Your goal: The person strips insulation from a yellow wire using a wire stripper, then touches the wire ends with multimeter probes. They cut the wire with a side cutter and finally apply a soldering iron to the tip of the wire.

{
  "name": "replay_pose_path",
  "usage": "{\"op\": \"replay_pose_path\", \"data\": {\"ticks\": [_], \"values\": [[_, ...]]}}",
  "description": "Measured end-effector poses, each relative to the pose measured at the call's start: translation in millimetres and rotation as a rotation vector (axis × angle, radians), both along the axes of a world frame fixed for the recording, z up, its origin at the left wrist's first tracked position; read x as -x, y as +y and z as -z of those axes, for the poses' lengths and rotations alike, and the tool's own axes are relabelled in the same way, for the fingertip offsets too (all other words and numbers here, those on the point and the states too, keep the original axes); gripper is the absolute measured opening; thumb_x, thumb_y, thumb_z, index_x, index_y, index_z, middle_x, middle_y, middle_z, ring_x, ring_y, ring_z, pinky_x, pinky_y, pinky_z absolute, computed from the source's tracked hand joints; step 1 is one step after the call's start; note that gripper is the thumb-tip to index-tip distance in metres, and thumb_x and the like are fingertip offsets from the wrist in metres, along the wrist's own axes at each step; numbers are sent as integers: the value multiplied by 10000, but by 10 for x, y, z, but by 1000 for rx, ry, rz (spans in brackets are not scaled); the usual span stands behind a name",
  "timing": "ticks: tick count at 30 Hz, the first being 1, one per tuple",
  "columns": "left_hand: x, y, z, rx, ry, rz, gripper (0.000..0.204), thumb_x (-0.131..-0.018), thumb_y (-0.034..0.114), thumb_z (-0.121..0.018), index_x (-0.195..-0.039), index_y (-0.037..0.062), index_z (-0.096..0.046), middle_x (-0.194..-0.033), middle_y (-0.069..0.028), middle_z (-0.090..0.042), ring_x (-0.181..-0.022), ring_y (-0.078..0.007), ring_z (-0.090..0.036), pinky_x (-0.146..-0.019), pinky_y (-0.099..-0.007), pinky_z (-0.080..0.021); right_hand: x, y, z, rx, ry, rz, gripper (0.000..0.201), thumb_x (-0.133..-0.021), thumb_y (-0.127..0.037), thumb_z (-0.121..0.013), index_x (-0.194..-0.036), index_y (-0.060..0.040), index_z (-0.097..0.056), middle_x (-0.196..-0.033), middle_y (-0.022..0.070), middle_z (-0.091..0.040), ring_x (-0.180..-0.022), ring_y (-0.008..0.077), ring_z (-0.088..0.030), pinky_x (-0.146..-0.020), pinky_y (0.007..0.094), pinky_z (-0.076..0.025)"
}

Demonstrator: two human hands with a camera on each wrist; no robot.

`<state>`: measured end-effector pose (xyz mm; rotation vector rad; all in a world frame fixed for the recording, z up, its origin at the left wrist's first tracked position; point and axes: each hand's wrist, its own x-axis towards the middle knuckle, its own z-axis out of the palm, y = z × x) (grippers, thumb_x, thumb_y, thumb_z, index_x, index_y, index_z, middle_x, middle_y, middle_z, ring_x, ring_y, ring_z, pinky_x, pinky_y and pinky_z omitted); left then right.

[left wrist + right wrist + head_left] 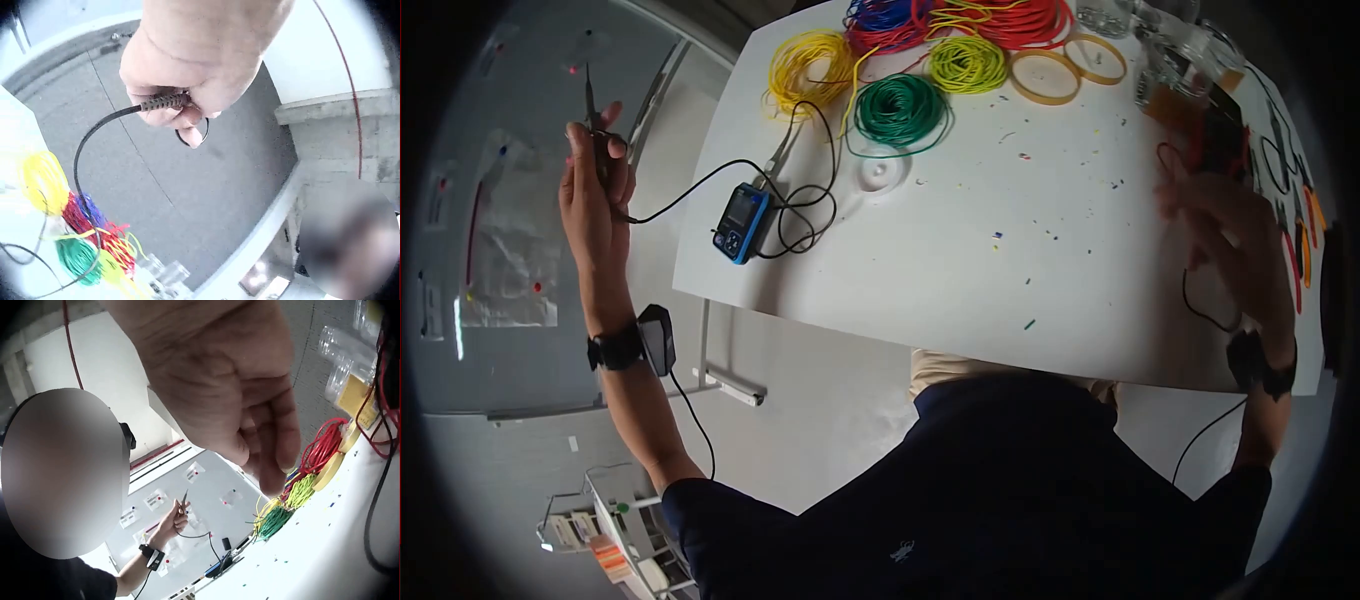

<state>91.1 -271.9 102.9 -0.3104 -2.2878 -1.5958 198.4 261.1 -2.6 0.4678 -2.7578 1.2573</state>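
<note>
My left hand (595,190) is raised off the table's left side and grips an oscilloscope probe (589,100), its thin tip pointing up. The probe's ribbed cable end (164,102) comes out at the heel of the hand, and a small dark loop (208,130) shows by the fingers. A black cable (690,192) runs to a small blue handheld oscilloscope (743,220) on the table. My right hand (219,394) hovers over the table's right side, fingers loosely bent with nothing between them. Near it lie a dark multimeter (1222,125) and a red lead (1166,152).
Yellow (808,65), green (900,108) and red (1030,22) wire coils lie along the white table's (960,270) far side. Tape rolls (1045,98) and clear containers (1175,60) stand beyond. Hand tools (1303,240) line the right edge; wire scraps are scattered about.
</note>
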Motion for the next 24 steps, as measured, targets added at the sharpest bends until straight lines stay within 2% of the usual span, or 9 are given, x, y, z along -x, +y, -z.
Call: {"op": "replay_pose_path", "data": {"ticks": [3,7,9,13,15,17,20,23,24], "values": [[247,-594,202,-117,-56,-59,524,-1094,447,-492,-1285,-26,-614,-833,47,-562,-588,-22,-371,-504,-202,-283,-65,131,-69,-24,-86,20,230,-1008,-38,-555,-1181,-32,-707,-935,79,-690,-621,101,-623,-540,244,-503],[692,-1245,714,-364,-408,-39,268,-1049,346,-628,-1071,80,-651,-861,30,-605,-646,-27,-479,-554,-190,-398,-187,310,-47,-7,-127,102,240,-982,-33,-555,-1164,-31,-712,-945,75,-691,-608,115,-614,-567,258,-497],[761,-1201,908,-192,-504,-105,220,-1001,272,-712,-1062,62,-706,-914,-1,-670,-688,-64,-552,-614,-234,-479,-266,391,-10,3,-159,166,252,-974,-27,-547,-1163,-31,-713,-947,75,-694,-607,116,-616,-572,254,-490],[974,-1220,1203,-170,-664,-154,302,-975,292,-746,-1151,50,-706,-997,10,-694,-731,-64,-556,-648,-237,-487,-460,552,-16,-34,-118,254,285,-965,-20,-518,-1174,-24,-711,-949,85,-706,-608,120,-626,-585,242,-468],[1059,-1181,1264,72,-762,-176,395,-965,357,-744,-1222,64,-687,-1081,18,-712,-764,-66,-605,-647,-222,-472,-590,694,76,-43,-94,284,296,-981,-26,-494,-1192,0,-699,-953,103,-717,-604,118,-633,-580,240,-461],[1065,-1108,1308,339,-750,-186,396,-964,378,-725,-1232,88,-687,-1075,22,-711,-820,-86,-650,-678,-225,-483,-737,790,98,60,-70,348,299,-1006,-39,-476,-1214,27,-681,-971,119,-726,-610,116,-642,-579,247,-467],[1080,-1183,1353,446,-681,-202,380,-951,377,-713,-1215,105,-685,-1013,20,-703,-875,-121,-688,-724,-257,-517,-962,936,184,109,-69,475,273,-1066,-114,-497,-1229,12,-676,-995,109,-737,-613,113,-644,-581,234,-476],[1572,-1928,1596,608,-819,-125,400,-958,373,-711,-1224,80,-653,-949,-12,-691,-620,-102,-619,-468,-228,-396,-1102,982,191,200,-62,583,255,-1066,-157,-556,-1223,-4,-686,-982,77,-746,-623,93,-642,-587,212,-473],[1548,-2087,1691,618,-694,-107,402,-968,380,-701,-1225,75,-647,-926,-13,-690,-628,-96,-615,-479,-235,-400,-1107,974,175,203,-68,613,254,-1066,-168,-565,-1219,-11,-693,-977,67,-749,-625,86,-641,-586,211,-471]]}}
